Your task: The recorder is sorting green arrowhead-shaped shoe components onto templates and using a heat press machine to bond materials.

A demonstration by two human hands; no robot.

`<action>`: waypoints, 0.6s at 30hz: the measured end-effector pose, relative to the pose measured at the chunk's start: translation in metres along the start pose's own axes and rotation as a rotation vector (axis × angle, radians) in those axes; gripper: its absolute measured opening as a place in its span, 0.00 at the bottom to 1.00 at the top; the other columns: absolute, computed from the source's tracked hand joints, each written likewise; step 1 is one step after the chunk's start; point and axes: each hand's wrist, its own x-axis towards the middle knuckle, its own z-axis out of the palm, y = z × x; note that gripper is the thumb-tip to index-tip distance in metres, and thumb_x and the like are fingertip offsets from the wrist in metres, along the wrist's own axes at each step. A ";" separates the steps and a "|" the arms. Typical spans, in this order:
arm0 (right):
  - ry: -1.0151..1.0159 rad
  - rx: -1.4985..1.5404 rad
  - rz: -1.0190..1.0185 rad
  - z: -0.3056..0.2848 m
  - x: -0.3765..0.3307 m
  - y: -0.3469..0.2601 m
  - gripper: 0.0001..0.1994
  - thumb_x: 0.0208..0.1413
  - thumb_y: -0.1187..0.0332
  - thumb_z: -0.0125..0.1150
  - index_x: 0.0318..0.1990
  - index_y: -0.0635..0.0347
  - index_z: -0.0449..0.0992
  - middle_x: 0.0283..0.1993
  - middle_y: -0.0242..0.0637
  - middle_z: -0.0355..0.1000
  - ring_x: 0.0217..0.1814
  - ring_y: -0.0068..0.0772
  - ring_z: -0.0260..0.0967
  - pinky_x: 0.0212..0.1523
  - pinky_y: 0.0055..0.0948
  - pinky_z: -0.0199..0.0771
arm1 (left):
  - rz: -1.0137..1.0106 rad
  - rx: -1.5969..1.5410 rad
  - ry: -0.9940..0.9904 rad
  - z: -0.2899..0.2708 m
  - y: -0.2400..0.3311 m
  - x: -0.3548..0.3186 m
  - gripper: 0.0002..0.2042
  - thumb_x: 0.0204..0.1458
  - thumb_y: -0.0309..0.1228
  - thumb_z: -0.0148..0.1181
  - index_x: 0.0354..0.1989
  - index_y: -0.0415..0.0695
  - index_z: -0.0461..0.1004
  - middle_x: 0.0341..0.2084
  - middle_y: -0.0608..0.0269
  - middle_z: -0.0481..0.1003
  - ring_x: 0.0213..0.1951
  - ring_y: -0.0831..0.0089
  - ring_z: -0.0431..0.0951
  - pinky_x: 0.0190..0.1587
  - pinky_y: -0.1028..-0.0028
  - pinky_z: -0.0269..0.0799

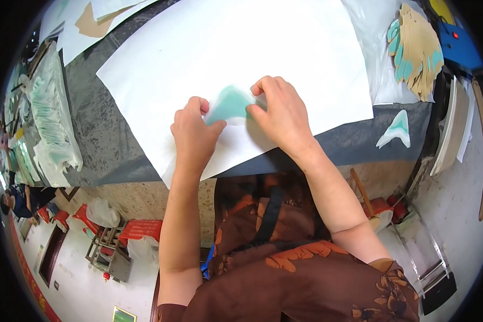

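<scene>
A teal piece with blurred white edges [231,105], shaped like a rounded arch, is over a large white sheet [198,59]. At its left end my left hand [196,129] has its thumb and curled fingers closed about the edge. My right hand [282,114] has its thumb against the right edge, with the index finger bent above it. The piece is smeared by motion, and the fingertips' undersides are hidden. Off to the right, a similar teal-and-white forked piece [397,130] lies on the dark table cover [343,131].
A fanned pile of tan and teal cut pieces [417,53] lies on clear plastic at the far right. Along the left edge is a long row of pale green-white pieces [51,110]. Tan scraps [95,22] lie at far left. Below stand red stools [140,231].
</scene>
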 end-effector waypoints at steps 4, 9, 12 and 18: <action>-0.142 0.175 0.063 -0.001 -0.001 0.005 0.15 0.46 0.71 0.65 0.43 0.59 0.72 0.36 0.42 0.72 0.41 0.45 0.70 0.42 0.41 0.70 | -0.071 -0.379 -0.057 -0.004 -0.007 -0.010 0.19 0.41 0.23 0.67 0.41 0.42 0.67 0.34 0.60 0.72 0.40 0.69 0.69 0.45 0.71 0.68; -0.189 0.249 -0.233 -0.015 0.002 -0.016 0.06 0.46 0.71 0.65 0.33 0.57 0.77 0.33 0.38 0.72 0.39 0.42 0.69 0.41 0.38 0.68 | 0.165 -0.482 0.072 -0.020 -0.021 -0.022 0.15 0.43 0.21 0.65 0.41 0.42 0.73 0.35 0.58 0.75 0.39 0.62 0.75 0.42 0.66 0.71; -0.218 0.238 -0.381 -0.021 -0.001 -0.045 0.07 0.46 0.73 0.65 0.34 0.57 0.76 0.32 0.36 0.71 0.38 0.40 0.68 0.39 0.35 0.67 | 0.307 -0.463 0.198 -0.041 -0.035 -0.032 0.10 0.43 0.22 0.64 0.35 0.43 0.74 0.33 0.58 0.74 0.37 0.61 0.75 0.40 0.66 0.71; -0.391 0.251 -0.348 0.009 0.011 -0.095 0.08 0.48 0.73 0.65 0.37 0.59 0.75 0.30 0.36 0.69 0.36 0.37 0.66 0.38 0.32 0.67 | 0.214 -0.542 0.165 -0.091 -0.094 -0.053 0.05 0.44 0.21 0.54 0.30 0.42 0.72 0.28 0.57 0.72 0.33 0.60 0.74 0.37 0.66 0.69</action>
